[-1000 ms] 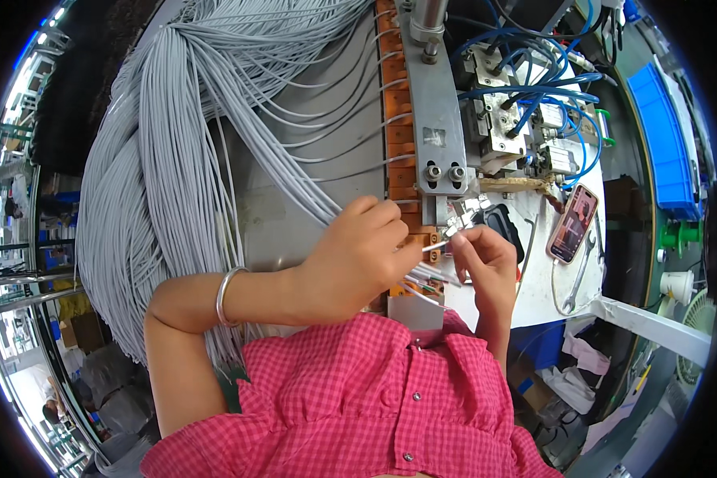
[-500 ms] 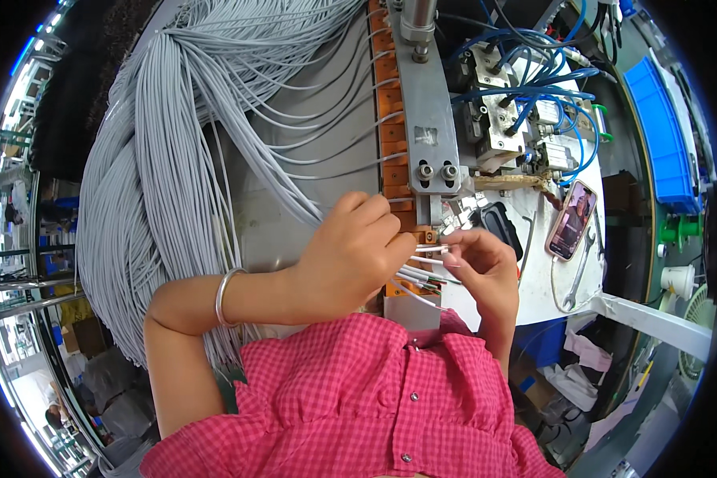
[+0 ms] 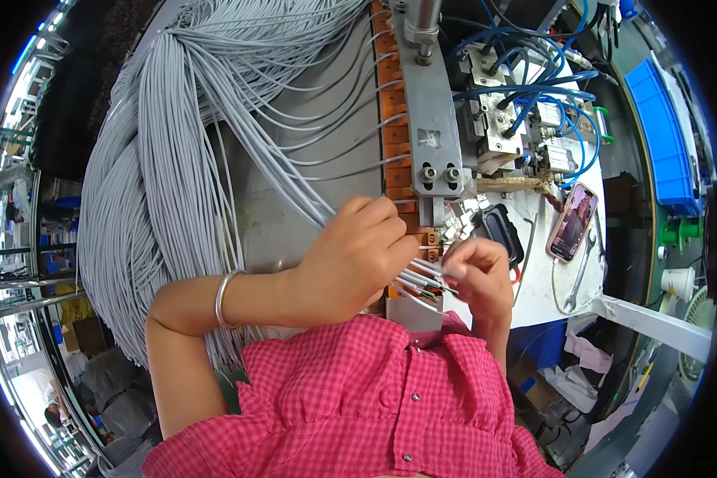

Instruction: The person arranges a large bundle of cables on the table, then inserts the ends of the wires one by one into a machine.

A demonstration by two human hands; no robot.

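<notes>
My left hand [image 3: 362,259] is closed around several grey cables, with the fingers curled in. Their cut ends [image 3: 414,287] stick out to the right of the fist and show red, green and white inner wires. Just right of these ends is my right hand [image 3: 482,279], its thumb and forefinger pinched at the tip of one cable; the fingertips partly hide that tip. Beyond both hands runs a row of orange blocks [image 3: 396,155], where single grey cables end. A thick grey cable bundle [image 3: 167,143] lies to the left.
A steel bar [image 3: 430,103] with bolts stands beside the orange blocks. Blue air tubes [image 3: 534,88] loop over metal cylinders at the back right. A phone [image 3: 572,223], a wrench [image 3: 581,271] and a black case [image 3: 502,233] lie on the white surface.
My right hand has moved slightly down and its fingers have drawn closer together at the cable ends. My left hand keeps its hold almost in place.
</notes>
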